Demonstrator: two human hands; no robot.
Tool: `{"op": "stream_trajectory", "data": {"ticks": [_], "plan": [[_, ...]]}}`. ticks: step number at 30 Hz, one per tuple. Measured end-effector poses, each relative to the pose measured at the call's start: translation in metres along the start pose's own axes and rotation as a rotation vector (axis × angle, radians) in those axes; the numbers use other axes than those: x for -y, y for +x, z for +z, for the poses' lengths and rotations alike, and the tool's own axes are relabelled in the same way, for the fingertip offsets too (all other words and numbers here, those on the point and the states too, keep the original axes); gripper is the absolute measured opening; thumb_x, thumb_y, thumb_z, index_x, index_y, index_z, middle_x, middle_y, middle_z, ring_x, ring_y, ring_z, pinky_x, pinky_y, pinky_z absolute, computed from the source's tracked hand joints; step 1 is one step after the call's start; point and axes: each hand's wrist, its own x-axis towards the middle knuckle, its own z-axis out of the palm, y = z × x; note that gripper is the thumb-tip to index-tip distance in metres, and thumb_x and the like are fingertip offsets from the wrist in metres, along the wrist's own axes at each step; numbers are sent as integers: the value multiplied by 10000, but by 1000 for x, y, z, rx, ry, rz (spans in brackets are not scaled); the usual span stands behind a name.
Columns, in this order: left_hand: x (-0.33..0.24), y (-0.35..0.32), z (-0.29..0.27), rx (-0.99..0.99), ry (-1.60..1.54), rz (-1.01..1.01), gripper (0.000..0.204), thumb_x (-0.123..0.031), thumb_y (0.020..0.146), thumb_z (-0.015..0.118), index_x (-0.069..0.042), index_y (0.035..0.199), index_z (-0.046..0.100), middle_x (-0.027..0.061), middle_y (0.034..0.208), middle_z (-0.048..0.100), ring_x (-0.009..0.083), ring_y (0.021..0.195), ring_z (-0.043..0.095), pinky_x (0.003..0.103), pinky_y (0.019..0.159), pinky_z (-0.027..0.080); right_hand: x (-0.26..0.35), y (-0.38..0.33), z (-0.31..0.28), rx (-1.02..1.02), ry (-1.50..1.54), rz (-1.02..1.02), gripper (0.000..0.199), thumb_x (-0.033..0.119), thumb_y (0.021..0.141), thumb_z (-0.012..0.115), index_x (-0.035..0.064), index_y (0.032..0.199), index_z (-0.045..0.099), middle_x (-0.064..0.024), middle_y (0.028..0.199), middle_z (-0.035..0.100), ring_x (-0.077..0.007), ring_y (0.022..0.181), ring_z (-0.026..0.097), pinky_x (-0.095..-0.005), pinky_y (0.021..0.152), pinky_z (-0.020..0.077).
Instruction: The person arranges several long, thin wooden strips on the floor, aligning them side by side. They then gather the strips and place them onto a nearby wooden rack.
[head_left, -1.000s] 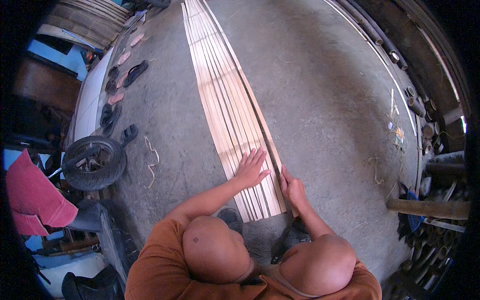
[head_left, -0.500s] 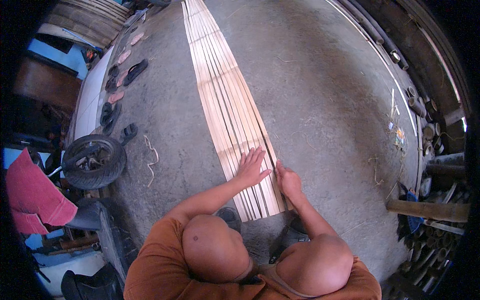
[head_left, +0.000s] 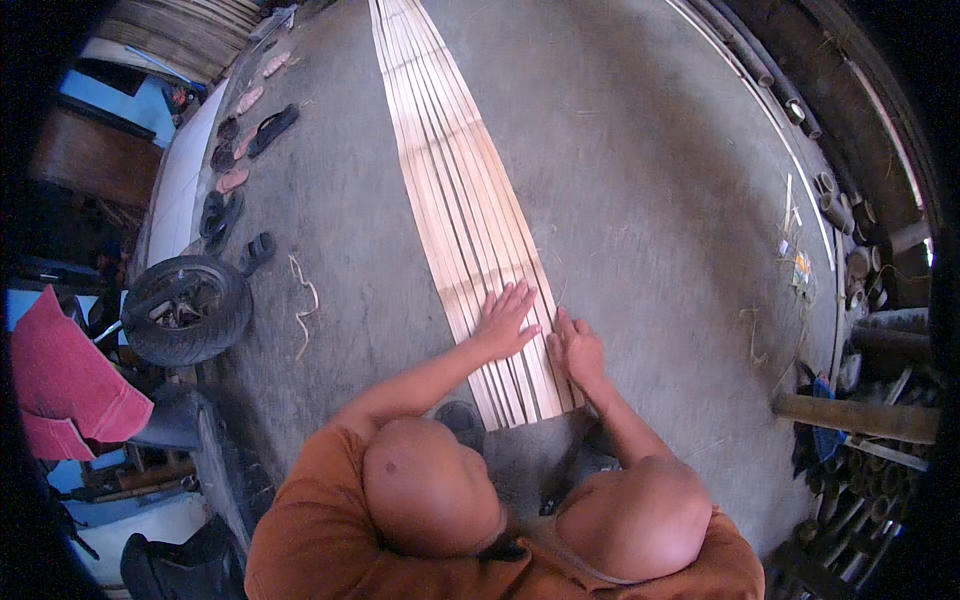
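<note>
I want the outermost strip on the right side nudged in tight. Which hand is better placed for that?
Probably the right hand: it rests at the right edge of the bamboo strips, while the left hand lies flat mid-mat, fingers spread.

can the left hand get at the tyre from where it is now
Probably not without shifting. The left hand lies flat on the bamboo strips, and the tyre sits well off to the left across bare floor; nothing blocks it.

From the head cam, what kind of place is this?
Likely a bamboo craft workshop: a concrete floor, long split strips laid side by side under both hands, cut bamboo poles stacked along the right edge.
</note>
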Motion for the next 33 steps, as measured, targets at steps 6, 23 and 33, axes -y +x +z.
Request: {"op": "stream_trajectory", "data": {"ticks": [6, 23, 33], "plan": [[4, -14, -8, 50, 27, 85, 738, -544, 1002, 452, -126, 1582, 270, 144, 1666, 173, 383, 1529, 153, 635, 1193, 87, -6, -5, 3, -74, 72, -29, 516, 216, 849, 695, 127, 1349, 605, -147, 935, 646, -343, 823, 662, -465, 732, 531], [41, -44, -14, -148, -189, -9, 693, -448, 1026, 435, -45, 1563, 267, 219, 1646, 177, 390, 1531, 133, 556, 1214, 106, 1, -6, 3, -76, 79, 18, 434, 189, 877, 689, 87, 1295, 633, -164, 981, 645, -356, 894, 648, -469, 800, 518], [99, -60, 9, -436, -173, -706, 795, -472, 923, 590, -52, 1538, 310, 224, 1486, 323, 408, 1353, 287, 555, 1123, 171, 9, 4, 2, -114, 82, 38, 302, 171, 894, 647, 14, 1145, 589, -190, 933, 661, -392, 856, 652, -475, 788, 519]]}}
